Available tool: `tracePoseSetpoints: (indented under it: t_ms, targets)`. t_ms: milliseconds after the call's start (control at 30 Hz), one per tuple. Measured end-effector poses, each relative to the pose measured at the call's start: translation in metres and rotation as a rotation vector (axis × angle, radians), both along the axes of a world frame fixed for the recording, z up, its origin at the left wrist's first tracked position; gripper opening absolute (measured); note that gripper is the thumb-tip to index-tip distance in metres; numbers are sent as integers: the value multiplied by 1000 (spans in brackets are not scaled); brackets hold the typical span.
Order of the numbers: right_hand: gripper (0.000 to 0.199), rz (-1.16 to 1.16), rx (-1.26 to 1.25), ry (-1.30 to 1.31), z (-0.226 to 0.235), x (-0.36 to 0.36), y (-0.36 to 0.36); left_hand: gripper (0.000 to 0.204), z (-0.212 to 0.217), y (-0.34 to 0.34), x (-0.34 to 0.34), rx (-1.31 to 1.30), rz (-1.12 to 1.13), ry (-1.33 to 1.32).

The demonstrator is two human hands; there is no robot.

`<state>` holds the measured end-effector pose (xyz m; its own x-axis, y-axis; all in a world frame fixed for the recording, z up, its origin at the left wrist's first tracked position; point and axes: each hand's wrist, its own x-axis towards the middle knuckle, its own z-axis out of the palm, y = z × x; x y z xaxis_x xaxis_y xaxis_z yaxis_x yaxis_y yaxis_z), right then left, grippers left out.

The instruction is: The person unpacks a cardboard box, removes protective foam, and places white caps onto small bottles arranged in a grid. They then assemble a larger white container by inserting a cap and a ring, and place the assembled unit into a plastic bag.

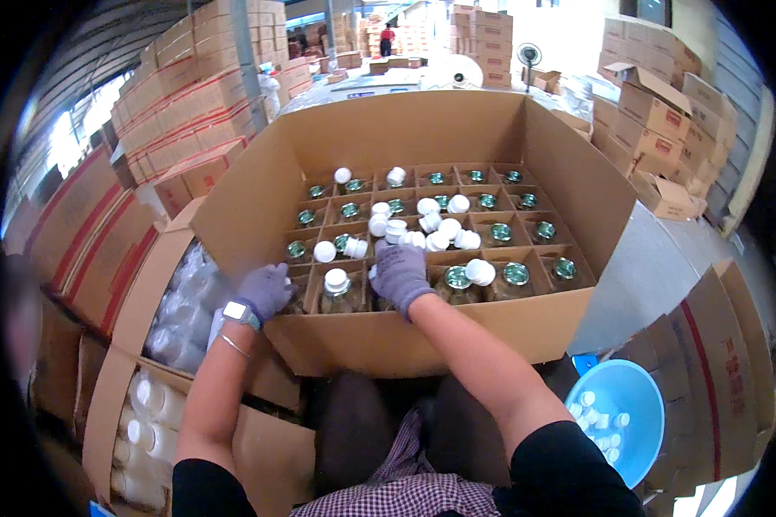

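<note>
Left hand (265, 291): gloved, curled at the divided carton's (353, 340) front-left cell; I couldn't tell its hold.
Right hand (400, 274): curled over a front-row cell; hold hidden.
White caps (396, 230): lay among bottles (516, 277).
Far left: stacked boxes (181, 112) stood.

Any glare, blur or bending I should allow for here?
Head view: glare washes out the left-hand windows; cartons at left bend toward the dark rim; the distant person in red is too soft for detail. Same head view, nearer: the white caps and right hand look reasonably clear.
</note>
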<state>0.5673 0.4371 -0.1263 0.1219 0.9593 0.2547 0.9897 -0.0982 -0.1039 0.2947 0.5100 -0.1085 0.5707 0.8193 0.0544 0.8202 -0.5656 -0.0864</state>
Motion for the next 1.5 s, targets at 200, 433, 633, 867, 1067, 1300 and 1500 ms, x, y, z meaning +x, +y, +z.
tracePoseSetpoints:
  t_ms: [200, 433, 633, 867, 1067, 1300, 1500]
  targets:
    - [39, 289, 385, 629, 5, 35, -35, 54, -6, 13, 13, -142, -11, 68]
    - [34, -34, 325, 348, 44, 195, -50, 59, -37, 11, -22, -236, -131, -256]
    - [38, 124, -138, -226, 14, 255, -15, 61, -13, 31, -14, -378, -187, -110]
    - [52, -74, -226, -118, 12, 237, -5, 51, 5, 9, 73, 42, -219, -369]
    - [42, 189, 168, 37, -15, 262, -12, 40, -1, 52, 76, -23, -45, -574]
    - [55, 370, 151, 333, 28, 200, -24, 57, -10, 99, 60, -27, 281, -136]
    - [67, 473, -39, 225, 43, 211, -18, 61, -19, 104, 61, -78, 147, -5]
